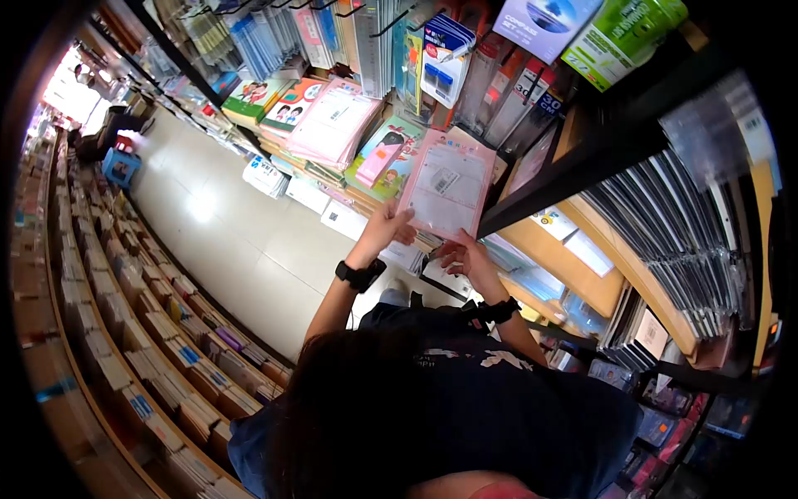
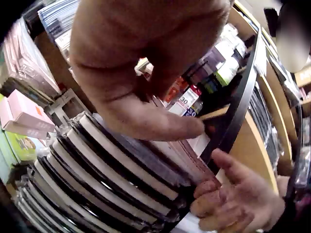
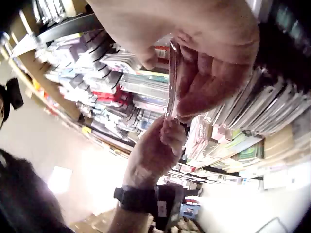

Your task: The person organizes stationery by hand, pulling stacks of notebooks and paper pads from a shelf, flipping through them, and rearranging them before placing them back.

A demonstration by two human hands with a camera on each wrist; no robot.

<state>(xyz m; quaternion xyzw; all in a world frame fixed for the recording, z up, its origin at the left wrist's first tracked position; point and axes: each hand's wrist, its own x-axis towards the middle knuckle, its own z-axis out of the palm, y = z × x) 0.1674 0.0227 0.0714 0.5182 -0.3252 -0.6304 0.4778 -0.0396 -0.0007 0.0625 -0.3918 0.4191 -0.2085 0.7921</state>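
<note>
A pink-bordered paper pack (image 1: pixel 449 179) in clear plastic, with a white barcode label on its face, is held up in front of the shelf. My left hand (image 1: pixel 386 230) grips its left edge, thumb over the front. At the lower right corner, my right hand (image 1: pixel 470 259) pinches the pack between thumb and fingers. The right wrist view shows the pack (image 3: pixel 172 80) edge-on, a thin glossy sheet between both hands. Beyond it lies a stack of similar pink packs (image 1: pixel 337 121), beside a pink box (image 1: pixel 378 164) on a green book.
A black shelf post (image 1: pixel 573 187) stands close right of the pack. Hanging stationery, including a compass set (image 1: pixel 544 25), fills the rack above. Black-edged books (image 1: pixel 673 233) stand on the right shelf. Long rows of books (image 1: pixel 158 333) line the aisle's left side.
</note>
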